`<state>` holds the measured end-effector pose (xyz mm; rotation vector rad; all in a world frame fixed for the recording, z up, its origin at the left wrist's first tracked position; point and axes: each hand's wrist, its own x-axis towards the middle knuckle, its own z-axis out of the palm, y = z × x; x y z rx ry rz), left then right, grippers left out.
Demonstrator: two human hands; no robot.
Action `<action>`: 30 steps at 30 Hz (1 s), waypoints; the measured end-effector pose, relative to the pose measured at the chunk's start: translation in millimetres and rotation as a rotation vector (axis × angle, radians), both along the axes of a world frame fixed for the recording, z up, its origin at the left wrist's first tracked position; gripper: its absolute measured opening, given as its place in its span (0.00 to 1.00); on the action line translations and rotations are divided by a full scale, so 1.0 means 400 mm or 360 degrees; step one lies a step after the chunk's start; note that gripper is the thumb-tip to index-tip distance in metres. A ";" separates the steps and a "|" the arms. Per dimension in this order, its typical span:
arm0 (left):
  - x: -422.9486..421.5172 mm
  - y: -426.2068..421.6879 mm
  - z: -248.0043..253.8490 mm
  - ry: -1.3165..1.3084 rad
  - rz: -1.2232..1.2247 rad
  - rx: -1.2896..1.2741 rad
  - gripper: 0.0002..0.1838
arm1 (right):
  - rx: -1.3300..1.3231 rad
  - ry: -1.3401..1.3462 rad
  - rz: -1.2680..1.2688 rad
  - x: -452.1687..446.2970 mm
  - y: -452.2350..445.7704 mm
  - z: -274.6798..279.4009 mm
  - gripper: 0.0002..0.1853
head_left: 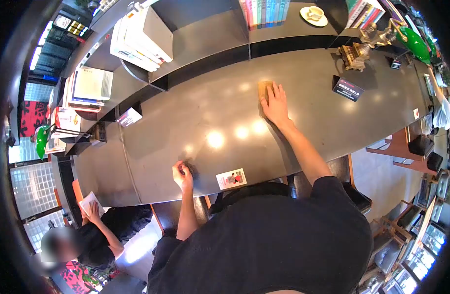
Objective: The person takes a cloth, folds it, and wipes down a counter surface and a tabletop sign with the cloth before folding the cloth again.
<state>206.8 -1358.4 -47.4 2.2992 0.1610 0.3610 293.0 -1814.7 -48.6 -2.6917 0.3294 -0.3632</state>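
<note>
On the far part of the dark table (185,122), my right hand (275,104) presses down on a tan folded cloth (265,89), its fingers reaching along the cloth's right side and its thumb at the near edge. My left hand (182,176) is curled closed just above the table's near edge. A dark patch shows between its fingers, too small to name. Right of that hand lies a white printed card (231,179) with a red and black picture.
Shelves along the back hold books (141,41) and a yellow cup on a saucer (314,15). A brass lamp base (353,56) and a black sign (348,89) stand at right. A seated person (100,245) at lower left holds something white. Chairs (354,196) line the near side.
</note>
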 end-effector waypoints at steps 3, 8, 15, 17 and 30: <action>0.001 0.044 -0.063 -0.0072 -0.0017 0.0118 0.11 | -0.0004 0.0018 -0.0042 0.020 0.040 -0.033 0.31; -0.004 0.036 -0.043 -0.0036 -0.0153 0.0287 0.09 | -0.0343 0.0024 -0.0136 0.032 0.090 -0.014 0.30; 0.015 0.034 -0.037 -0.0059 -0.0112 0.0138 0.07 | -0.0356 -0.0060 -0.0183 0.161 0.200 -0.027 0.30; 0.014 0.034 -0.023 -0.0071 -0.0183 0.0188 0.07 | -0.0322 -0.0118 -0.0033 0.274 0.292 -0.025 0.31; 0.027 0.036 -0.025 -0.0113 -0.0225 0.0265 0.06 | -0.0736 -0.0215 0.0542 0.456 0.206 -0.005 0.21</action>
